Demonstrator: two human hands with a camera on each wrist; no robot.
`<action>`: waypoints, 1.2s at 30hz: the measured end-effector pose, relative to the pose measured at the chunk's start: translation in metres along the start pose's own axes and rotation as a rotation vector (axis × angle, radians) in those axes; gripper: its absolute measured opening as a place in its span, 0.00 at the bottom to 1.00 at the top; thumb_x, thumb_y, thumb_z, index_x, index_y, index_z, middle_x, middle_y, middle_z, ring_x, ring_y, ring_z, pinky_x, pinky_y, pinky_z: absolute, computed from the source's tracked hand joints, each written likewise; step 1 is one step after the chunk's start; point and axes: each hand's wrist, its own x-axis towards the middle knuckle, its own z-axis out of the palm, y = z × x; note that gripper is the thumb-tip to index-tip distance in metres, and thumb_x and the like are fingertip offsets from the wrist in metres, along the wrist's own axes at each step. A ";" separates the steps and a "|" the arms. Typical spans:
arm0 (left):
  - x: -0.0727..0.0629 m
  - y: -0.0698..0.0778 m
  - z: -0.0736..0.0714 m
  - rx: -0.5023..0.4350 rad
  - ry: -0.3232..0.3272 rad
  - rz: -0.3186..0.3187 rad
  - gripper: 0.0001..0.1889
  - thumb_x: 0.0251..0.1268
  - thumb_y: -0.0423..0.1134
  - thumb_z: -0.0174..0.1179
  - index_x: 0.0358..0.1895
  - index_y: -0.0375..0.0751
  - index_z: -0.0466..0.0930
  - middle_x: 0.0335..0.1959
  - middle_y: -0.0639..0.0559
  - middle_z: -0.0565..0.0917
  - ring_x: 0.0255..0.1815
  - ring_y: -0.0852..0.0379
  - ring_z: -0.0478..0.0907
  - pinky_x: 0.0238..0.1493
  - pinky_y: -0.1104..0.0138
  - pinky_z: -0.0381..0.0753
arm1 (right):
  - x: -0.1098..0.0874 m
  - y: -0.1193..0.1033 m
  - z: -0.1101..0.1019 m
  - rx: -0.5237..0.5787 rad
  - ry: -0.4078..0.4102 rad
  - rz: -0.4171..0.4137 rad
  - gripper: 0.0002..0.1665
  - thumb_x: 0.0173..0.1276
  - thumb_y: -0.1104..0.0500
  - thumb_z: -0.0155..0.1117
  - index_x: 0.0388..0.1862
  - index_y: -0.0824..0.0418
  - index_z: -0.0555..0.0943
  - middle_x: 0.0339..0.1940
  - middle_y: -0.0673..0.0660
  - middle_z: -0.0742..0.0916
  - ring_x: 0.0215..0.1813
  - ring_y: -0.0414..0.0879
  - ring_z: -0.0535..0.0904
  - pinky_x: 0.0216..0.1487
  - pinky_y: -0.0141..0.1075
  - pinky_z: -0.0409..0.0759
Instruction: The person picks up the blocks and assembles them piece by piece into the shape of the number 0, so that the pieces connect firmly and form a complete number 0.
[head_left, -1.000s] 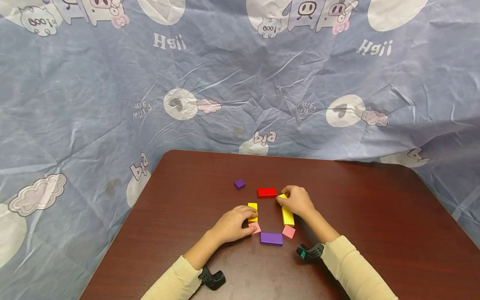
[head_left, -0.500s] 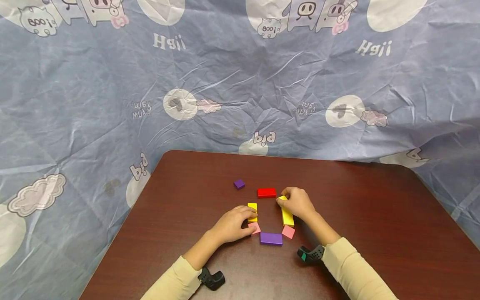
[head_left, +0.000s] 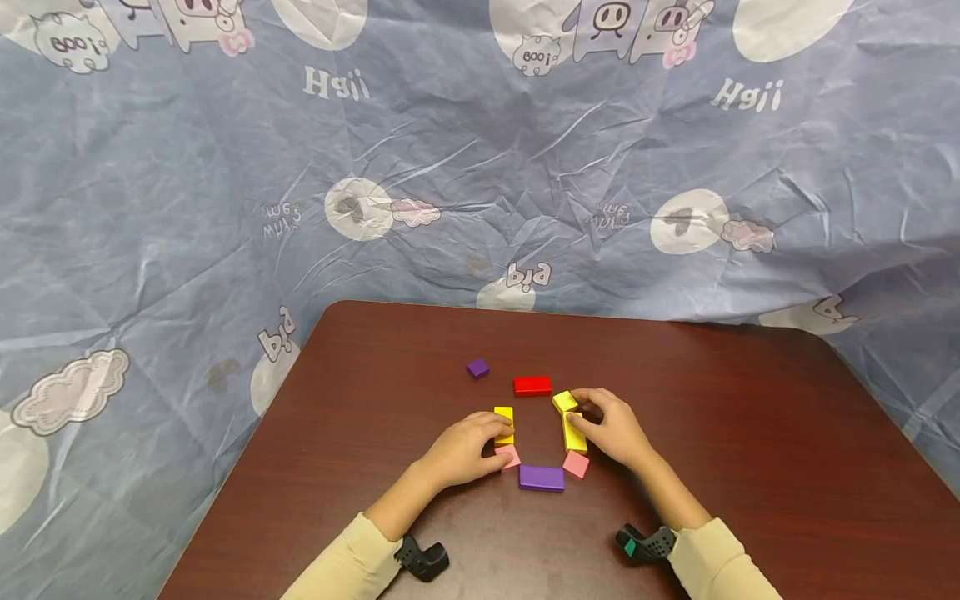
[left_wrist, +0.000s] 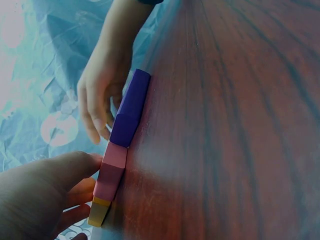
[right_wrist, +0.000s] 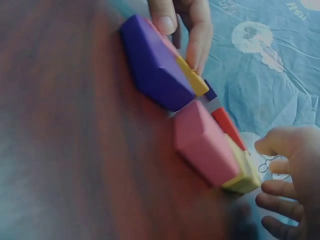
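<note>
In the head view my left hand (head_left: 467, 448) lies over the left side of a ring of blocks. Its fingertips rest on a yellow block (head_left: 503, 412), and its thumb touches a pink block (head_left: 514, 455). My right hand (head_left: 617, 429) is at the ring's right side, thumb and fingers apart beside a small yellow block (head_left: 565, 402). Below that block stands a long yellow block (head_left: 576, 440), its upper part overlapped by the right thumb. A second pink block (head_left: 576, 464) and a long purple block (head_left: 542, 478) make up the near side. The right wrist view shows the right fingers spread, holding nothing.
A red block (head_left: 532, 386) lies at the ring's far side. Beyond it to the left sits a small purple block (head_left: 477, 368). The brown table (head_left: 712, 433) ends at a printed blue cloth (head_left: 450, 150) hanging behind it.
My right hand has let go of the small yellow block and drawn back to the right and nearer. That block now sits tilted at the long yellow block's far end. The left hand stays put.
</note>
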 end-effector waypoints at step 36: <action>0.069 -0.094 -0.036 0.052 -0.024 -0.159 0.23 0.63 0.22 0.54 0.61 0.41 0.79 0.63 0.49 0.77 0.64 0.49 0.73 0.64 0.57 0.69 | -0.018 0.018 0.015 0.029 0.085 -0.099 0.21 0.58 0.59 0.72 0.52 0.59 0.84 0.50 0.55 0.84 0.55 0.52 0.75 0.56 0.52 0.70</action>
